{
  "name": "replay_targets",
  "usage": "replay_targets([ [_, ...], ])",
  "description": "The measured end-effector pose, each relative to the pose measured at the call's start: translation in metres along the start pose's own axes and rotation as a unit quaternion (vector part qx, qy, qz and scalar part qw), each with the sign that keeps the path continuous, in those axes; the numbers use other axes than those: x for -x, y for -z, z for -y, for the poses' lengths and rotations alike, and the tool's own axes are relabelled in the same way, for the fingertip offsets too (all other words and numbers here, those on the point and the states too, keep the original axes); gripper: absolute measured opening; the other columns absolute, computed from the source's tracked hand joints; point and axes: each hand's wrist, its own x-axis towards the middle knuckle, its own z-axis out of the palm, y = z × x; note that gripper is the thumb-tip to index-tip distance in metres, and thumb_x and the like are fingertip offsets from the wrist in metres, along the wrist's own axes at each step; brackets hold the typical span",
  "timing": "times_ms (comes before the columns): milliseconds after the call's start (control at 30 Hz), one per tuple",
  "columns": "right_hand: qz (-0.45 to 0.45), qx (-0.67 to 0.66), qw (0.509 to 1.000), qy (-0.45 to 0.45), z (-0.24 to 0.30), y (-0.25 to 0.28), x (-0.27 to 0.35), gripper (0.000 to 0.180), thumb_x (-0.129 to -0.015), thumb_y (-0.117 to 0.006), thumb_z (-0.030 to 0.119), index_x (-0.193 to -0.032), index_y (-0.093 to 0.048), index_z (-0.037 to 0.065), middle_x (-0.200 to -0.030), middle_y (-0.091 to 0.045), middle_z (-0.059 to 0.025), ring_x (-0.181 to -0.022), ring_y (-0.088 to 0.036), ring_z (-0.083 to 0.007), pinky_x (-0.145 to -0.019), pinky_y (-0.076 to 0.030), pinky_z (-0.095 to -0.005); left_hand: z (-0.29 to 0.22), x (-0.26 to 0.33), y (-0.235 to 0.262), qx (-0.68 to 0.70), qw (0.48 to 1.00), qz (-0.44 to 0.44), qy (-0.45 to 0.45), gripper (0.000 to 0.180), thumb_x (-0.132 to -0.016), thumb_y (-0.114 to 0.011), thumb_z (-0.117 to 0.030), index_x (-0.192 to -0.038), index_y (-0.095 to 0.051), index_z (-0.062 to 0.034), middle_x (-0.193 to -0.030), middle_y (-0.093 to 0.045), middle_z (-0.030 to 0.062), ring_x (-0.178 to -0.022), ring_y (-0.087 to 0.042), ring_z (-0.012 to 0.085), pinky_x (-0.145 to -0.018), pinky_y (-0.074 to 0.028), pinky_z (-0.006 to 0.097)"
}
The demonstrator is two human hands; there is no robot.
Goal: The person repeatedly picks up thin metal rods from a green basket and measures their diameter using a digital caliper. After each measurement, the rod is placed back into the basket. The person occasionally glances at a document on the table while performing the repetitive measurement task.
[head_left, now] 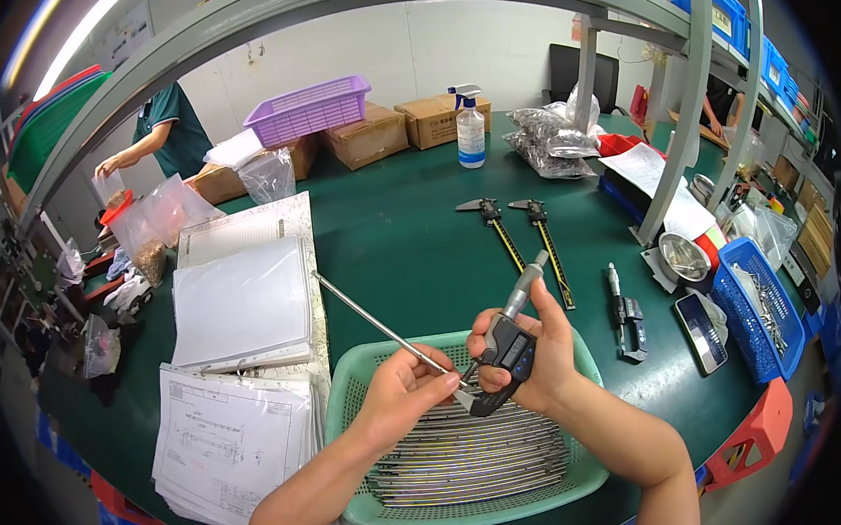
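Head view: the left hand (pixel 409 387) pinches a thin, stiff, likely slippery metal rod (pixel 378 326) near its end, while the right hand (pixel 534 356) grips a digital micrometer (pixel 507 351) by its frame.

Green table (pixel 410 235), white wall (pixel 486 44) (perhaps plaster).

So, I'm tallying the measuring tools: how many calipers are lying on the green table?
2, side by side behind the basket: left caliper and right caliper. More may hide among the right-hand clutter.
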Motion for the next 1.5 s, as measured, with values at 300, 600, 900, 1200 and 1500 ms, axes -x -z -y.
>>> replay_targets([
  [300, 0.013, 0.023, 1.000, -0.005, -0.0006, -0.0009, 0.0012, 0.068, -0.077, -0.029, 0.067, -0.082, -0.054, 0.004, -0.070, -0.055, -0.0097, -0.039, -0.043, -0.0154, -0.042, -0.035, -0.0272, 0.0002, -0.0006, 0.0077, 0.038, 0.999, -0.036, 0.003, 0.017, -0.083, -0.050, -0.013, -0.093, -0.052, 0.0008, -0.082, -0.058, 0.0093, -0.076, -0.059, 0.0158, -0.069, -0.046, 0.025],
  [600, 0.026, -0.008, 1.000, -0.012, 0.0002, 0.0021, -0.0010, 0.070, -0.081, -0.023, 0.063, -0.087, -0.052, 0.000, -0.070, -0.055, -0.0104, -0.041, -0.044, -0.0170, -0.042, -0.036, -0.0275, -0.0011, 0.0004, 0.0045, 0.038, 0.999, -0.028, 0.017, 0.016, -0.083, -0.051, -0.011, -0.094, -0.052, 0.0005, -0.081, -0.057, 0.0078, -0.073, -0.057, 0.0137, -0.068, -0.047, 0.025],
  [900, 0.011, 0.005, 1.000, 0.001, -0.0012, -0.0010, 0.0002, 0.070, -0.076, -0.029, 0.067, -0.082, -0.053, 0.002, -0.069, -0.055, -0.0105, -0.040, -0.044, -0.0161, -0.041, -0.036, -0.0268, 0.0014, 0.0002, 0.0032, 0.023, 0.999, -0.026, 0.011, 0.014, -0.082, -0.050, -0.007, -0.093, -0.051, 0.0012, -0.084, -0.056, 0.0094, -0.075, -0.056, 0.0151, -0.067, -0.047, 0.027],
  [1200, 0.011, 0.023, 1.000, 0.004, 0.0008, -0.0014, 0.0019, 0.068, -0.077, -0.030, 0.066, -0.083, -0.053, 0.002, -0.068, -0.055, -0.0099, -0.041, -0.044, -0.0159, -0.041, -0.036, -0.0269, -0.0028, -0.0005, 0.0033, 0.029, 0.998, -0.053, -0.002, 0.016, -0.083, -0.048, -0.009, -0.095, -0.051, 0.0012, -0.082, -0.057, 0.0093, -0.073, -0.058, 0.0162, -0.068, -0.047, 0.028],
  [1500, 0.002, 0.021, 1.000, 0.016, -0.0009, 0.0005, 0.0013, 0.068, -0.080, -0.026, 0.064, -0.087, -0.052, 0.002, -0.070, -0.056, -0.0095, -0.038, -0.044, -0.0158, -0.038, -0.035, -0.0264, 0.0000, -0.0023, 0.0034, 0.030, 0.999, -0.042, 0.006, 0.016, -0.084, -0.048, -0.011, -0.094, -0.049, 0.0001, -0.080, -0.057, 0.0089, -0.070, -0.058, 0.0150, -0.064, -0.048, 0.027],
])
